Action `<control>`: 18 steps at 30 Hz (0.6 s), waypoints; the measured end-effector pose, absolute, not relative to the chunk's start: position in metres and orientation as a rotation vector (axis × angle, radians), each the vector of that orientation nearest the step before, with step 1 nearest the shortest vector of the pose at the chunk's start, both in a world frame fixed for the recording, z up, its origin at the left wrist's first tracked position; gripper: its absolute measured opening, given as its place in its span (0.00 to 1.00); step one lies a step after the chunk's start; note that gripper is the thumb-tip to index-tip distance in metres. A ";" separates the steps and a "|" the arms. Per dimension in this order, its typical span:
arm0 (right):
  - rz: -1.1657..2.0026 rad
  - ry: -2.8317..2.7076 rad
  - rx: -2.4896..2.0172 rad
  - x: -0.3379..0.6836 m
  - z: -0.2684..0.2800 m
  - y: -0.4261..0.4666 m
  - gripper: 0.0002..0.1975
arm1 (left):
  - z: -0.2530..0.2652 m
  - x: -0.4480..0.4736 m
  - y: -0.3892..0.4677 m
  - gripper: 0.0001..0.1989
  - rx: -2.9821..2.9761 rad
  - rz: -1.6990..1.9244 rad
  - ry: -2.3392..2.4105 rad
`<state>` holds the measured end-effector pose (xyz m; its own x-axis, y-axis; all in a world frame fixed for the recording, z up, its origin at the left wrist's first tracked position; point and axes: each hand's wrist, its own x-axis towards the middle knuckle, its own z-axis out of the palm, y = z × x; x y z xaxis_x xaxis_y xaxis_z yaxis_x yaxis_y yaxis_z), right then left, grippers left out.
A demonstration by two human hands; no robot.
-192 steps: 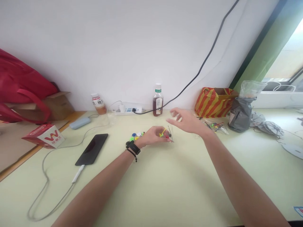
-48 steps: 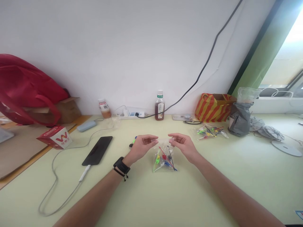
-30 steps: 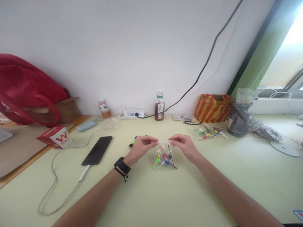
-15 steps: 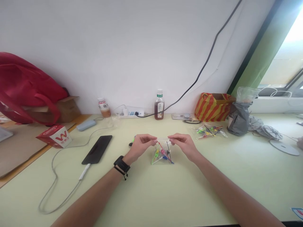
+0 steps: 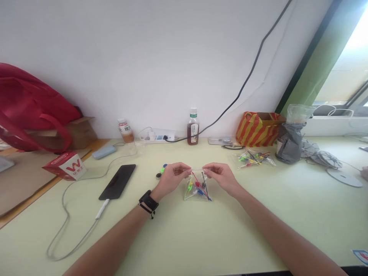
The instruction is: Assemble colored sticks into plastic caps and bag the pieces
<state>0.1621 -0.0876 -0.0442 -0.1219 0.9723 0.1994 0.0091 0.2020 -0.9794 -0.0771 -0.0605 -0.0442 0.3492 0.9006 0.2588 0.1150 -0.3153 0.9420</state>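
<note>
A small clear plastic bag (image 5: 197, 196) hangs between my two hands, its top edge stretched flat. Inside it are several coloured plastic pieces, with a red stick, a dark stick and yellow, green and blue parts showing. My left hand (image 5: 174, 177), with a black watch (image 5: 148, 200) on its wrist, pinches the bag's upper left corner. Thumb and fingers of my right hand (image 5: 220, 176) pinch the upper right corner. Just behind my left hand lie a few small round pieces (image 5: 159, 175), black, green and blue, partly hidden by it.
Farther right lies another clear bag of coloured pieces (image 5: 254, 158), before a striped paper bag (image 5: 255, 130) and a grey bag (image 5: 289, 143). A bottle (image 5: 193, 128) stands by the wall. On the left are a phone (image 5: 117, 182) with a cable, a red-white box (image 5: 65, 166) and a red bag (image 5: 31, 111).
Both hands keep their pinch on the bag's top edge and have barely moved. More of the small round pieces behind my left hand shows now.
</note>
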 end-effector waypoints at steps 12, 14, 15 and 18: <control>1.112 -1.502 -0.919 0.168 -0.037 -0.090 0.12 | -0.041 -0.078 -0.062 0.16 1.604 1.050 0.858; 1.128 -1.571 -0.943 0.167 -0.037 -0.091 0.14 | -0.041 -0.077 -0.063 0.17 1.646 1.020 0.842; 1.124 -1.619 -0.954 0.166 -0.036 -0.091 0.14 | -0.041 -0.076 -0.064 0.17 1.668 1.012 0.840; 1.090 -1.725 -0.945 0.164 -0.035 -0.093 0.13 | -0.039 -0.073 -0.068 0.14 1.752 0.995 0.856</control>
